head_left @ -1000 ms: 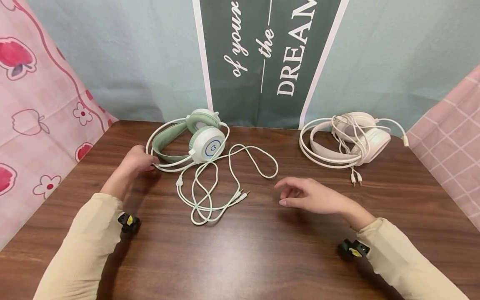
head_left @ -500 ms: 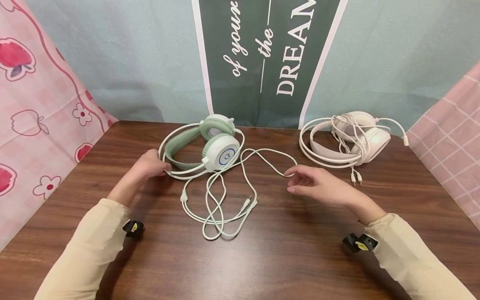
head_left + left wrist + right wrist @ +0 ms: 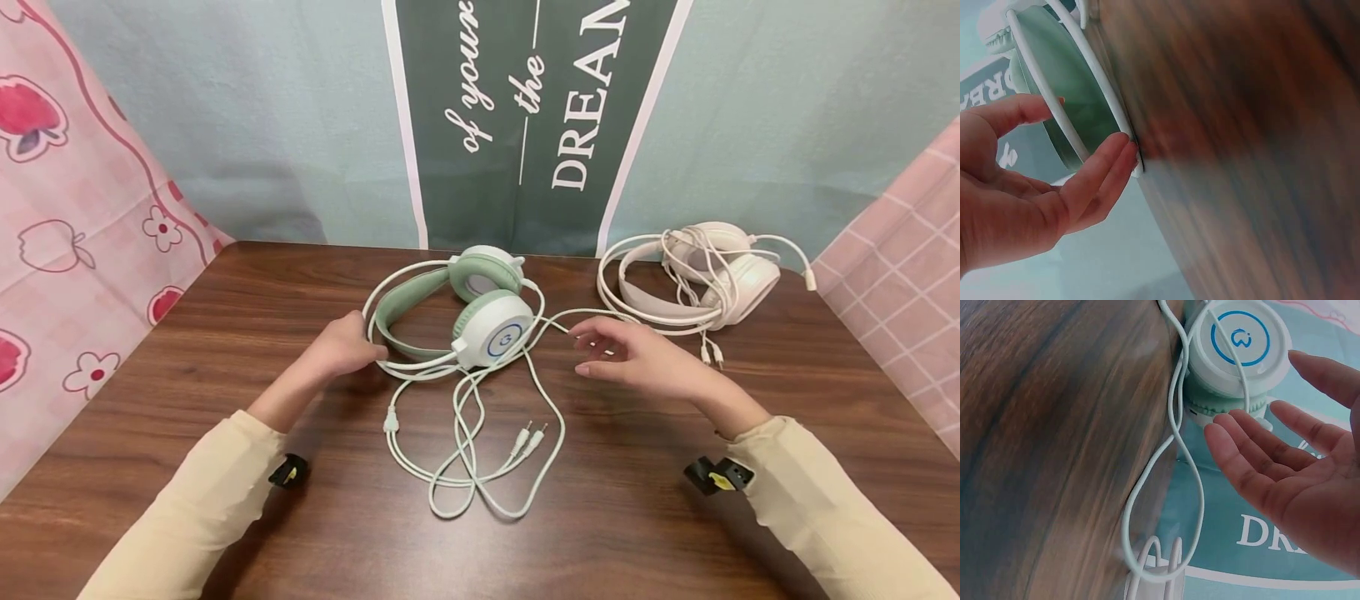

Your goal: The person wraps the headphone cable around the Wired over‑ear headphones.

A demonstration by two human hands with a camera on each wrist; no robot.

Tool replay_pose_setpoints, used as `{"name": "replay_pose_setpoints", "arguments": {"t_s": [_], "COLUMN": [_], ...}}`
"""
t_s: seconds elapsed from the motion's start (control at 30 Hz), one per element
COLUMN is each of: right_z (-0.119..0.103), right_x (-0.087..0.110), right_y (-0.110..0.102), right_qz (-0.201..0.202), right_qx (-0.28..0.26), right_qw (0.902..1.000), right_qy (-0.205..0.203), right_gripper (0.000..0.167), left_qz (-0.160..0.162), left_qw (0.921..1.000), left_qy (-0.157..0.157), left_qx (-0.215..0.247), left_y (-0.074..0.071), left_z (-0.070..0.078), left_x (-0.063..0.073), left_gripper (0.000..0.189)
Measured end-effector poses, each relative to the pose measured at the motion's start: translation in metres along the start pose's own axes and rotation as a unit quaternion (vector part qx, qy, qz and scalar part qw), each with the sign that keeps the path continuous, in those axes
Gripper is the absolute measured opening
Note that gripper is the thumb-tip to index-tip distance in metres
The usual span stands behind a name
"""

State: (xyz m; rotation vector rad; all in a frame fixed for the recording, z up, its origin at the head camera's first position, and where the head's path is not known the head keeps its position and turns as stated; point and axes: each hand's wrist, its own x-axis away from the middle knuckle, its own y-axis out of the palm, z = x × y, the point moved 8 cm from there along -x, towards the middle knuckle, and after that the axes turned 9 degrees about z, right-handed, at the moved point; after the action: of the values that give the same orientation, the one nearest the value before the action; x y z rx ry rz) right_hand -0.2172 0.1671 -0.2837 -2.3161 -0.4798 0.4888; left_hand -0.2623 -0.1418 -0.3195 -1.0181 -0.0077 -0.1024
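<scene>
A white-and-green headset (image 3: 495,335) lies on its side at the middle of the table. My left hand (image 3: 345,343) holds its headband end; in the left wrist view the thumb reaches behind one white band (image 3: 1041,87) and fingertips touch the other. The headset's pale cable (image 3: 1202,500) lies in loops in front of it, with two plugs (image 3: 523,442) at its end. My right hand (image 3: 637,358) hovers right of the ear cups, fingers loosely bent and holding nothing. It covers part of a cable loop in the head view; whether it touches the cable is unclear.
A second, all-white headset (image 3: 652,315), its cable wound round it, lies at the back right, with a microphone arm (image 3: 791,250) sticking out. A cloth backdrop with lettering (image 3: 588,108) stands behind the brown table (image 3: 337,533); pink patterned cloth hangs at both sides.
My left hand has slid the green headset and its cable rightward and nearer, toward the middle. My right hand has shifted slightly right and away from me. The white headset has stayed put.
</scene>
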Motion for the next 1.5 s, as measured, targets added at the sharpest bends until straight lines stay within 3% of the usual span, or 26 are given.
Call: {"name": "replay_pose_setpoints", "arguments": {"t_s": [0.13,0.37,0.57,0.73,0.97,1.17,1.3,1.4,1.5], "right_z": [0.0,-0.002,-0.011,-0.016,-0.025,-0.03,-0.03,-0.024,-0.012], "right_x": [-0.001,-0.002,-0.003,-0.003,-0.003,-0.002,0.001,0.002,0.003], "right_y": [-0.002,-0.011,-0.018,-0.021,-0.018,-0.013,-0.014,-0.02,-0.03], "right_qz": [0.007,0.038,0.063,0.058,0.06,0.062,0.062,0.065,0.078], "right_qx": [0.019,0.056,0.118,0.13,0.153,0.165,0.159,0.126,0.076], "right_qw": [0.9997,0.9977,0.9897,0.9882,0.9832,0.9782,0.9785,0.9855,0.9934], "right_qy": [-0.01,-0.005,-0.05,-0.056,-0.08,-0.11,-0.116,-0.093,-0.036], "right_gripper": [0.036,0.041,0.044,0.046,0.049,0.054,0.049,0.045,0.038], "left_qz": [-0.008,-0.017,-0.028,-0.03,-0.034,-0.034,-0.015,-0.009,-0.022], "left_qw": [0.9998,0.9977,0.9959,0.994,0.9927,0.9901,0.9867,0.9883,0.9922], "left_qy": [0.018,0.06,0.074,0.088,0.094,0.118,0.146,0.144,0.122], "left_qx": [-0.01,-0.024,-0.044,-0.059,-0.067,-0.068,-0.071,-0.051,-0.014], "left_y": [0.009,0.024,0.035,0.039,0.042,0.038,0.027,0.018,0.011], "left_z": [0.013,0.038,0.054,0.063,0.067,0.069,0.074,0.075,0.072], "left_x": [0.005,0.013,0.017,0.019,0.018,0.019,0.02,0.017,0.009], "left_gripper": [0.031,0.028,0.03,0.036,0.03,0.031,0.05,0.061,0.066]}}
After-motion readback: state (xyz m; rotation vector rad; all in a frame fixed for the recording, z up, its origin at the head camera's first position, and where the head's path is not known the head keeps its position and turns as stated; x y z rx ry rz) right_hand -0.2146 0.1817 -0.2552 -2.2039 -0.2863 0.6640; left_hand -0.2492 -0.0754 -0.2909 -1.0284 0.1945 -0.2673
